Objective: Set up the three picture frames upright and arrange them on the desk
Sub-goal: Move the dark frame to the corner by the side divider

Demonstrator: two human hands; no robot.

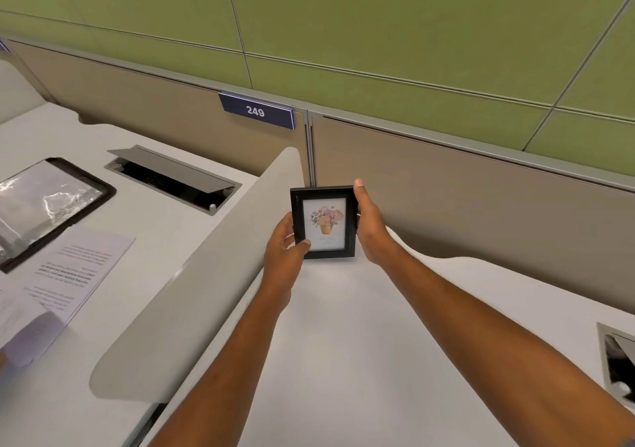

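A small black picture frame (pixel 323 222) with a flower-pot print stands upright at the back corner of the white desk (pixel 343 343), close to the tan partition. My left hand (pixel 287 245) grips its lower left edge, thumb on the front. My right hand (pixel 368 221) holds its right side, fingers up along the edge. A larger black frame (pixel 51 202), still in shiny plastic wrap, lies flat on the neighbouring desk at the far left. I see no third frame.
A grey curved divider (pixel 206 274) separates the two desks. Printed paper sheets (pixel 65 274) lie beside the wrapped frame. An open cable hatch (pixel 171 178) sits behind them; another hatch (pixel 618 360) is at the right edge. A sign reading 249 (pixel 256 111) hangs on the partition.
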